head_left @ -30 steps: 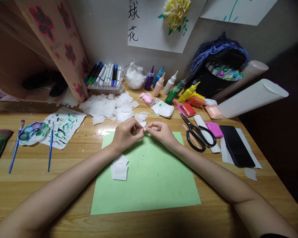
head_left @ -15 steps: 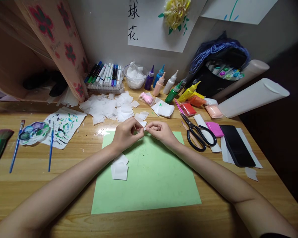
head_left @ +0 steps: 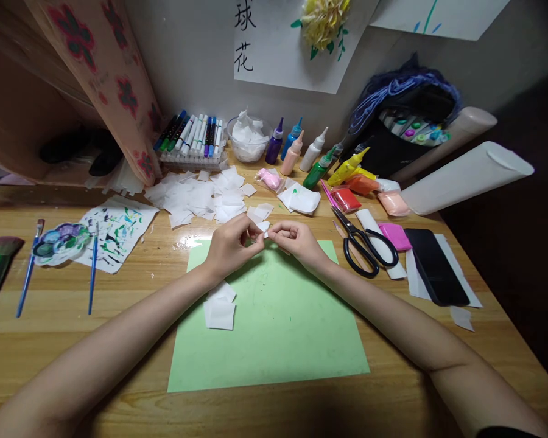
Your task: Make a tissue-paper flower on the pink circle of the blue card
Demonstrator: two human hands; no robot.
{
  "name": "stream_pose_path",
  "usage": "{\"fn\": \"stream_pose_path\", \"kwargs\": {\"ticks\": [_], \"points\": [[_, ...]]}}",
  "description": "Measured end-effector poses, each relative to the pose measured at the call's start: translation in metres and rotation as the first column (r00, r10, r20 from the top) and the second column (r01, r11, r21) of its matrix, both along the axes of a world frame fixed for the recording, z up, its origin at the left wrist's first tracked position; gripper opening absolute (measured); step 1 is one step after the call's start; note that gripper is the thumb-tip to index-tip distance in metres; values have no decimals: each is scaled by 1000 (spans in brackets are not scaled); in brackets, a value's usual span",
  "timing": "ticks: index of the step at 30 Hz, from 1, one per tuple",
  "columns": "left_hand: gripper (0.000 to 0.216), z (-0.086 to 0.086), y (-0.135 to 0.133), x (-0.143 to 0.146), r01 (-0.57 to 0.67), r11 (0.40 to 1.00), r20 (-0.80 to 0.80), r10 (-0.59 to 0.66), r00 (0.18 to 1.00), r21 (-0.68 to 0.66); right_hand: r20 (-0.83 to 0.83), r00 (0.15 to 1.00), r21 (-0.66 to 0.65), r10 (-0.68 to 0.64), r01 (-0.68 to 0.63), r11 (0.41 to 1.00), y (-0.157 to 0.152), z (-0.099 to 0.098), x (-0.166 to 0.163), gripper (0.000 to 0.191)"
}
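Note:
My left hand (head_left: 234, 244) and my right hand (head_left: 300, 244) meet over the far edge of a green sheet of paper (head_left: 283, 347). Between their fingertips is a small piece of white paper (head_left: 265, 234), pinched from both sides; my fingers hide much of it. Near my left wrist, white paper squares (head_left: 220, 315) lie on the green sheet. Beyond my hands spreads a loose pile of white paper pieces (head_left: 187, 196) on the wooden table.
Black-handled scissors (head_left: 363, 243) and a phone (head_left: 436, 267) lie to the right. Paint bottles (head_left: 317, 167), a clear bowl (head_left: 249, 149) of white paper and a marker tray (head_left: 192, 159) line the back. Left are a paint palette (head_left: 61, 243) and brushes (head_left: 92, 274).
Both hands stay in nearly the same place, still pinching the white paper. The whole view has shifted very slightly; nothing else visibly differs.

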State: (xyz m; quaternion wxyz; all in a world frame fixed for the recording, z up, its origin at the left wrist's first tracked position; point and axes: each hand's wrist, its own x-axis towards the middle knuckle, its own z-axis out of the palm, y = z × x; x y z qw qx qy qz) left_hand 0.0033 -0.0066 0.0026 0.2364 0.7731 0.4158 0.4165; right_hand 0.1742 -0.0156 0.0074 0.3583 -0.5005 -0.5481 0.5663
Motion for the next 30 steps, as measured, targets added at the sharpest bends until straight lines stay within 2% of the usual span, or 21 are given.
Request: {"fn": "stream_pose_path", "kwargs": {"ticks": [12, 20, 30], "points": [[6, -2, 1, 0, 6, 1000, -6, -6, 1000, -11, -30, 1000, 17, 7, -7, 1000, 0, -1, 1, 30], [14, 0, -1, 0, 88, 995, -29, -89, 996, -46, -22, 999, 56, -30, 31, 998, -3, -3, -2, 30], [16, 1, 3, 0, -92, 993, 6, 93, 996, -79, -33, 995, 112, -98, 101, 989, -3, -7, 0, 21]]}}
